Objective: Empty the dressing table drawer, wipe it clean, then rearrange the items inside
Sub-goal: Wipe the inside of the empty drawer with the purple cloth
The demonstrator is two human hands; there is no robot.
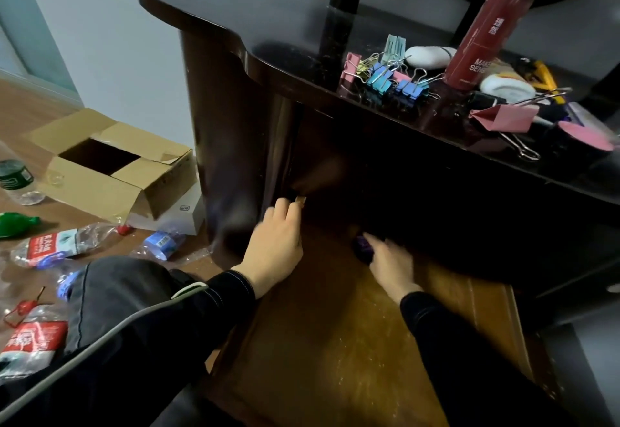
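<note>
Many clips (385, 79) crowd the tabletop (251, 13), bottles (63, 245) the floor (23, 111)

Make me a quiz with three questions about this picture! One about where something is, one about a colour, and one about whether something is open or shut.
1. Where do the coloured binder clips lie?
A. in a basket
B. on the dressing table top
C. on a chair

2. What colour is the tall bottle on the table top?
A. green
B. yellow
C. red

3. How is the cardboard box on the floor?
A. open
B. taped shut
C. squashed flat

Answers:
1 B, the clips sit in a heap on the dark top beside the bottle.
2 C, its body is red with white lettering.
3 A, its flaps are folded out and the dark inside shows.
</note>
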